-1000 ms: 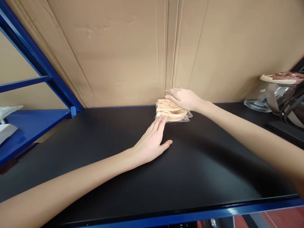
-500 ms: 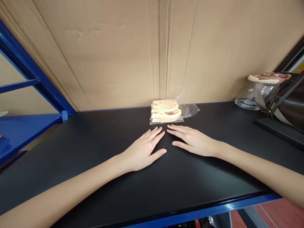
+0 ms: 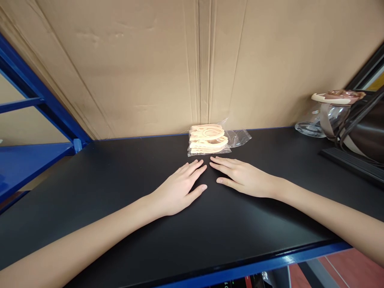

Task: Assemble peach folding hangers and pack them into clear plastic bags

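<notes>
Both my hands lie flat on the black tabletop (image 3: 120,172), palms down, fingertips pointing towards each other. My left hand (image 3: 180,190) is open, its fingers stretched out and its thumb apart. My right hand (image 3: 243,176) is open too, with nothing in it. Just beyond the fingertips lies a clear plastic bag (image 3: 238,138) holding cream-coloured pieces (image 3: 208,139) with curved, looped shapes, stacked together. Neither hand touches the bag. What kind of pieces they are I cannot make out.
Brown cardboard (image 3: 135,72) stands as a wall behind the table. At the right back are a clear container (image 3: 312,126) with a brown and cream top and a dark brown bag (image 3: 363,130). A blue metal frame (image 3: 60,112) rises at the left.
The view has shifted slightly, so everything sits a little further left. My left thumb has drawn in slightly; otherwise my hands rest as before.
</notes>
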Motion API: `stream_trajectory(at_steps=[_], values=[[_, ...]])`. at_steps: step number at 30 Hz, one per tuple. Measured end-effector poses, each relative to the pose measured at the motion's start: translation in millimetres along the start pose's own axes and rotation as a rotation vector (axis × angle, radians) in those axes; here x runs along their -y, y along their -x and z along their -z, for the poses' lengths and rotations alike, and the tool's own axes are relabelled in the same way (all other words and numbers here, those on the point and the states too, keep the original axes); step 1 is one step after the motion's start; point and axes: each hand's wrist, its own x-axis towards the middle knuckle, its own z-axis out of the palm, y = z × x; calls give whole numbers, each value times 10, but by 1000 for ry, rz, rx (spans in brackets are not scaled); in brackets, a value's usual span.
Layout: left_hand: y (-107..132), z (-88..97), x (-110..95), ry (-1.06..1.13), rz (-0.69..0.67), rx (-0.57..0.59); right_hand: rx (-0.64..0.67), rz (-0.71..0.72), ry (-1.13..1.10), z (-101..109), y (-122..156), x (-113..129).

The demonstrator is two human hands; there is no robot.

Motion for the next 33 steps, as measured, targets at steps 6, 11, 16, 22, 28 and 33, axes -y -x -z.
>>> stream_trajectory(at_steps=[6, 11, 16, 22, 28, 33], values=[[-6, 16, -9, 11, 10, 18, -13, -5, -24, 4, 5, 5], [1, 0, -3, -1, 6, -4, -2, -5, 51, 13, 6, 8], [14, 20, -56, 85, 35, -181, -102, 74, 45, 89, 22, 49], [-323, 387, 162, 292, 266, -400, -512, -140, -6, 516, -270, -237], [-968, 618, 646, 644, 577, -329, -301, -746, -478, 785, -730, -927], [-1213, 592, 803, 887, 688, -202, -122, -720, -795, 674, -850, -1144]])
